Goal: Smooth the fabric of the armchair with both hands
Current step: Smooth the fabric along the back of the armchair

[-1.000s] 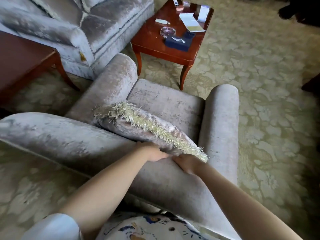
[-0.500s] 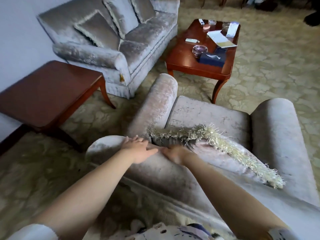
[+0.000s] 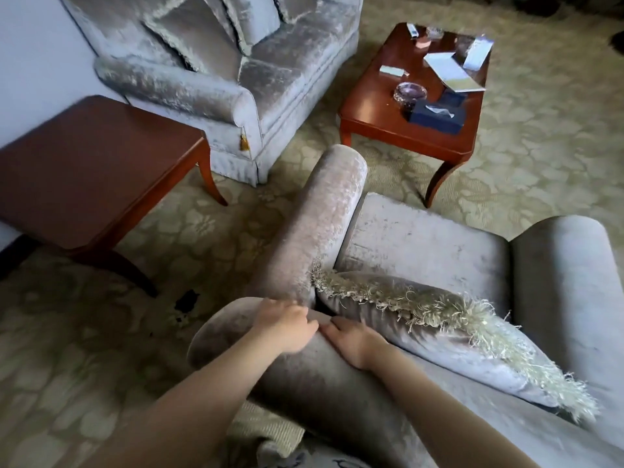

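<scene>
Both hands, left hand [image 3: 285, 324] and right hand [image 3: 354, 339], are pressing flat, fingers spread and holding nothing, on the armchair [image 3: 304, 373] back's soft, yielding velvet.

- Both hands now lie at the left end of the armchair [image 3: 304, 376] back's top.
- The left hand [image 3: 285, 324] and right hand [image 3: 354, 339] lie flat, fingertips nearly touching.
- The fringed cushion [image 3: 439, 336] now lies right of both hands.
</scene>
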Demonstrator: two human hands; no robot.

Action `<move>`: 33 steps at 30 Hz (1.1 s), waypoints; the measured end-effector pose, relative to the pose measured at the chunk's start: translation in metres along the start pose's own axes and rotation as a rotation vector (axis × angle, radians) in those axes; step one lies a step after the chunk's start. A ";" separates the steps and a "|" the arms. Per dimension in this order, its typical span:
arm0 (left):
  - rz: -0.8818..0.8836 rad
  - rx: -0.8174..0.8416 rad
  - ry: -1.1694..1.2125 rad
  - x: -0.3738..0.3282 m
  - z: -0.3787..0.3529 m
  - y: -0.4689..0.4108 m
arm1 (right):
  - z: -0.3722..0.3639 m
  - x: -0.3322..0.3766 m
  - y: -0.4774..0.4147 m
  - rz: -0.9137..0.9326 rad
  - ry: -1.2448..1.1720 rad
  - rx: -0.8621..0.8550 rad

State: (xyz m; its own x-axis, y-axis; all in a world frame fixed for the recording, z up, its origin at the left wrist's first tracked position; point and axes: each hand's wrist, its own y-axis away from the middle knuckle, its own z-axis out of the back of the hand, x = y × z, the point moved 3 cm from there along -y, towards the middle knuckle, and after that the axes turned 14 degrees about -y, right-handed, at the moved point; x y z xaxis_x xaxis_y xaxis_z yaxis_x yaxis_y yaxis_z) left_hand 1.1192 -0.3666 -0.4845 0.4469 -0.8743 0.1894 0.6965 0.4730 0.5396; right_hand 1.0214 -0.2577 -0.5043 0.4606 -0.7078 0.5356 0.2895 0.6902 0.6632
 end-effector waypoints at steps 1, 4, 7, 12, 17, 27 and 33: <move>0.010 -0.018 0.007 0.000 0.000 -0.001 | 0.001 -0.001 -0.001 0.005 -0.036 -0.001; 0.032 -0.046 0.003 0.003 0.004 -0.008 | 0.006 -0.001 -0.005 -0.018 -0.154 -0.031; 0.046 -0.051 0.014 0.009 0.012 -0.016 | 0.012 0.003 -0.016 -0.023 -0.233 -0.055; -0.003 -0.040 0.035 0.010 0.008 -0.008 | 0.011 0.009 -0.007 -0.056 -0.189 -0.086; -0.045 0.014 0.023 0.007 0.007 0.000 | 0.006 0.017 0.023 -0.110 -0.122 -0.161; -0.073 0.022 -0.018 0.011 0.000 -0.004 | -0.004 0.005 0.075 -0.083 -0.009 -0.347; 0.022 0.061 0.021 0.016 -0.003 -0.003 | 0.011 -0.051 0.107 -0.116 -0.002 -0.350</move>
State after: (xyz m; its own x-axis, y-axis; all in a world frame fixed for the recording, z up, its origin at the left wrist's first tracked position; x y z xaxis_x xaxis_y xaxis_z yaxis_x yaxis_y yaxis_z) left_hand 1.1261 -0.3820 -0.4852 0.4739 -0.8610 0.1847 0.6513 0.4839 0.5845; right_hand 1.0200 -0.1494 -0.4547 0.4061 -0.7846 0.4685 0.6096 0.6146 0.5007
